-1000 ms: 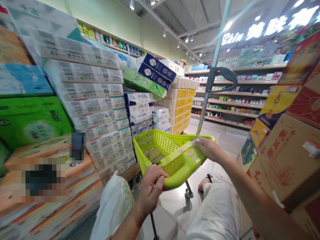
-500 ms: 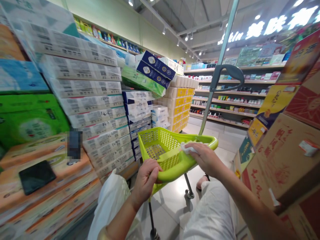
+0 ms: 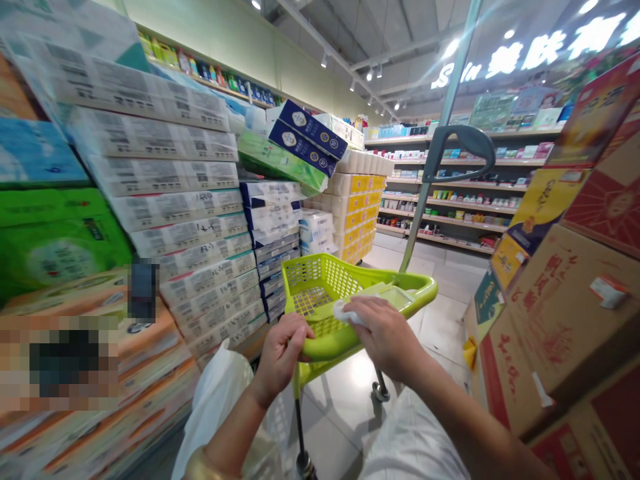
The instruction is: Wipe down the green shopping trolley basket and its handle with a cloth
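Observation:
In front of me stands a lime-green plastic shopping cart [image 3: 335,350] with a perforated basket and thin metal legs on casters. My left hand [image 3: 285,347] is closed around the near left corner of its rim. A crumpled white tissue [image 3: 347,311] lies under the fingers of my right hand [image 3: 385,330], pressed against the cart's top panel near the middle of the rim. Only part of the tissue shows; the rest is beneath my fingers. A metal pole with a grey loop handle [image 3: 463,153] rises at the cart's far right side.
Tall stacks of white-wrapped packs [image 3: 185,207] rise on the left, beside orange packs [image 3: 165,347]. Cardboard cartons [image 3: 543,320] are piled close on the right. Stocked shelves [image 3: 460,190] line the back, beyond the tiled floor [image 3: 443,320].
My right hand has slid left and nearer along the cart's rim with the tissue, uncovering the panel at the right. My left hand keeps its hold on the corner.

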Demonstrator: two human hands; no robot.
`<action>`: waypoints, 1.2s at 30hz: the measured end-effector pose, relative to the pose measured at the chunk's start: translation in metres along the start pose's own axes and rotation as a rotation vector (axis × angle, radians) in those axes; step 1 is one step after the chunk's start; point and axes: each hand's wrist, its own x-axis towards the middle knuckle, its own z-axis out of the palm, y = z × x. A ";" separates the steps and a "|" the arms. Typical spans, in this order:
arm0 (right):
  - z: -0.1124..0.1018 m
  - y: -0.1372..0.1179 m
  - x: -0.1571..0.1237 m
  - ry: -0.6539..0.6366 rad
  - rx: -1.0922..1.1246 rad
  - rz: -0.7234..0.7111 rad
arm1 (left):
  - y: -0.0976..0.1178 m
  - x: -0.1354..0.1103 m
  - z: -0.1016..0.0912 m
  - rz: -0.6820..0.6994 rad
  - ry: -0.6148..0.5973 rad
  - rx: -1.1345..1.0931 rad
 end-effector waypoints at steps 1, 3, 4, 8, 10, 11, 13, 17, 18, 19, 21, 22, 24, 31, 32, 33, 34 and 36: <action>-0.004 0.013 -0.001 0.030 -0.029 0.056 | -0.001 0.000 -0.001 -0.005 -0.002 -0.010; -0.010 0.040 -0.005 0.090 -0.094 0.188 | -0.003 0.001 -0.002 -0.042 0.006 -0.050; -0.013 0.052 -0.006 0.112 -0.114 0.244 | -0.004 0.000 -0.003 -0.072 0.010 -0.078; -0.010 0.058 -0.009 0.176 -0.154 0.302 | -0.005 0.000 -0.003 -0.190 0.004 -0.144; -0.002 0.038 -0.007 0.179 -0.113 0.211 | -0.004 0.001 -0.003 -0.195 -0.003 -0.134; 0.003 0.025 -0.006 0.163 -0.078 0.151 | -0.003 0.001 -0.004 -0.187 -0.005 -0.124; 0.012 -0.001 -0.003 0.115 -0.023 0.043 | -0.001 0.002 -0.005 -0.166 -0.011 -0.108; 0.016 -0.017 -0.004 0.056 0.005 -0.056 | -0.002 0.002 -0.010 -0.141 -0.015 -0.110; 0.013 -0.011 -0.006 0.069 0.007 -0.045 | -0.002 0.002 -0.011 -0.145 -0.016 -0.119; 0.010 -0.002 -0.008 0.094 0.002 -0.018 | -0.003 0.001 -0.011 -0.155 -0.018 -0.131; 0.001 0.022 -0.015 0.170 -0.031 0.077 | -0.004 0.001 -0.012 -0.185 -0.016 -0.155; -0.003 0.034 -0.018 0.209 -0.062 0.135 | -0.003 0.001 -0.012 -0.200 -0.012 -0.163; -0.007 0.048 -0.022 0.268 -0.111 0.238 | -0.003 0.001 -0.011 -0.216 -0.005 -0.169; 0.009 0.004 -0.017 0.179 -0.019 0.007 | -0.002 0.002 -0.013 -0.194 -0.019 -0.130; 0.010 0.001 -0.015 0.154 0.003 -0.012 | -0.003 0.002 -0.014 -0.195 -0.025 -0.130; 0.009 0.001 -0.014 0.145 0.019 -0.012 | -0.003 0.002 -0.016 -0.198 -0.030 -0.129; 0.007 0.006 -0.013 0.151 0.026 0.006 | -0.003 0.002 -0.017 -0.201 -0.032 -0.129; 0.001 0.023 -0.015 0.188 0.009 0.076 | -0.004 0.002 -0.018 -0.204 -0.028 -0.134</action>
